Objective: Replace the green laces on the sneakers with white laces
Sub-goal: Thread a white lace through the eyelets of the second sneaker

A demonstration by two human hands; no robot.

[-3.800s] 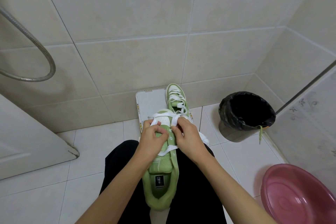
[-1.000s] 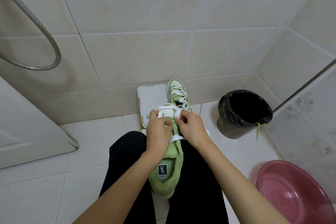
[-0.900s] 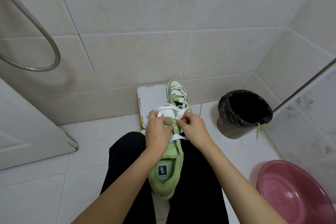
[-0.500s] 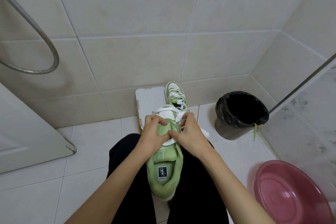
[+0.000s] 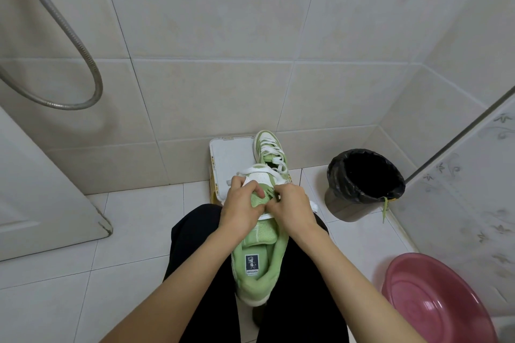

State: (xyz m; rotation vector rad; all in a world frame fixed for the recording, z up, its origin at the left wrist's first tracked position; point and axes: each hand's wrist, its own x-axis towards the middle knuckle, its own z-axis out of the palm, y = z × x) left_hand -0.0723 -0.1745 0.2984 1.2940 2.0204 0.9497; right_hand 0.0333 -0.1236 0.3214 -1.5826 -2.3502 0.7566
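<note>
A: Where is the sneaker kept?
B: The near sneaker [image 5: 259, 256] is laid lengthwise on the lap, between the black trousers [image 5: 195, 245], with the heel turned toward the person and the toe pointed at the wall.
A: How is it held?
B: It is gripped at the tongue by the left hand [image 5: 242, 210]: the fingers are curled round its side and the thumb is pressed onto the green mesh. The grip of the right hand [image 5: 292, 210] is closed as well, and the white lace [image 5: 314, 206] seems to be pinched in it, though the fingertips are hidden against the eyelets. A loose stretch of that lace is seen trailing just beside the right hand.
A: And the other one?
B: The far sneaker [image 5: 269, 153] is stood on a white box [image 5: 231, 156] against the tiled wall, and white lacing is seen on it. A green lace [image 5: 385, 207] is draped over the rim of the bin [image 5: 342, 203] to the right. A pink basin [image 5: 434, 301] is set on the floor at the lower right.
</note>
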